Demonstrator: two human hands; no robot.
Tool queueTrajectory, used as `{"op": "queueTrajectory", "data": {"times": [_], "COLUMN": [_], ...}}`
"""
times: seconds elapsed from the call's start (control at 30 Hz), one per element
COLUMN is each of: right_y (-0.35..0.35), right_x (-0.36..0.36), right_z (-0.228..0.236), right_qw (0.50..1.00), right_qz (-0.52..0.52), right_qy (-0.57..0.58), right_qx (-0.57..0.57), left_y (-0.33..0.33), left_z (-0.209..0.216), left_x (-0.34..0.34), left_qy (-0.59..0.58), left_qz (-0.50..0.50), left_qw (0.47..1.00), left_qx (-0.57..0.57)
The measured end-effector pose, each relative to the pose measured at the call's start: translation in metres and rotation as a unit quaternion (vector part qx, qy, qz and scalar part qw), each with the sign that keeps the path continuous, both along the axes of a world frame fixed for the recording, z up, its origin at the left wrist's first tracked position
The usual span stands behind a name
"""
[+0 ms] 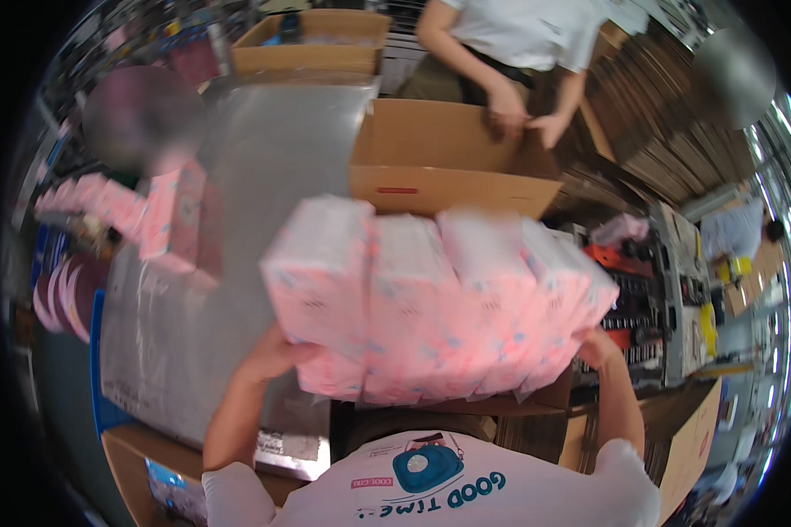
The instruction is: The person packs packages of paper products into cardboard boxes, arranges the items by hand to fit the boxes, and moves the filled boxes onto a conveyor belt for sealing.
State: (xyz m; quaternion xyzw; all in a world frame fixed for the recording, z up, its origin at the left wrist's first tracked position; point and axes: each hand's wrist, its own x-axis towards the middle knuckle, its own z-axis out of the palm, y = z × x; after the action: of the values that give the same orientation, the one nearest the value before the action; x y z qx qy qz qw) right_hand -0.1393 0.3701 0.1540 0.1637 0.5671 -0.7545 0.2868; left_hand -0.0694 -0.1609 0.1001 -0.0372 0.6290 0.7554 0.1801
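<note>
We have the row of pink packs [448,316] between our two hands, lifted in front of our chest. Our left hand [281,353] is clamped against its left end and our right hand [596,347] against its right end, so the hands are well apart with the packs squeezed between them. Just beyond our hands stands an open carton [453,184]; the row is outside it. A co-worker's hands [523,121] are at that carton's far right corner.

As far as we can judge, gathering and lifting this row is done, while setting it down is not. More pink packs [174,215] lie ahead of our left hand, on the metal table [246,158], so work seems left there too. Farther off, beyond the table, sits another carton [312,58]. Beyond our right hand we see a roller conveyor [634,303].
</note>
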Motion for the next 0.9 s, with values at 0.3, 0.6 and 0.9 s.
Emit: {"op": "queueTrajectory", "data": {"times": [0.3,0.6,0.9], "right_y": [0.057,-0.019,-0.033], "right_x": [0.144,0.048,-0.047], "right_z": [-0.16,-0.116,-0.195], "right_qw": [0.939,0.706,0.664], "right_qz": [-0.08,0.184,0.291], "right_qy": [-0.016,0.162,-0.052], "right_qx": [0.333,0.664,0.687], "left_y": [0.15,0.202,0.231], "left_z": [-0.159,-0.069,-0.146], "left_x": [-0.003,-0.047,-0.125], "left_qy": [-0.202,0.337,0.171], "left_qz": [-0.061,-0.143,-0.334], "left_qw": [0.977,0.739,0.7], "left_qx": [-0.019,-0.566,-0.608]}}
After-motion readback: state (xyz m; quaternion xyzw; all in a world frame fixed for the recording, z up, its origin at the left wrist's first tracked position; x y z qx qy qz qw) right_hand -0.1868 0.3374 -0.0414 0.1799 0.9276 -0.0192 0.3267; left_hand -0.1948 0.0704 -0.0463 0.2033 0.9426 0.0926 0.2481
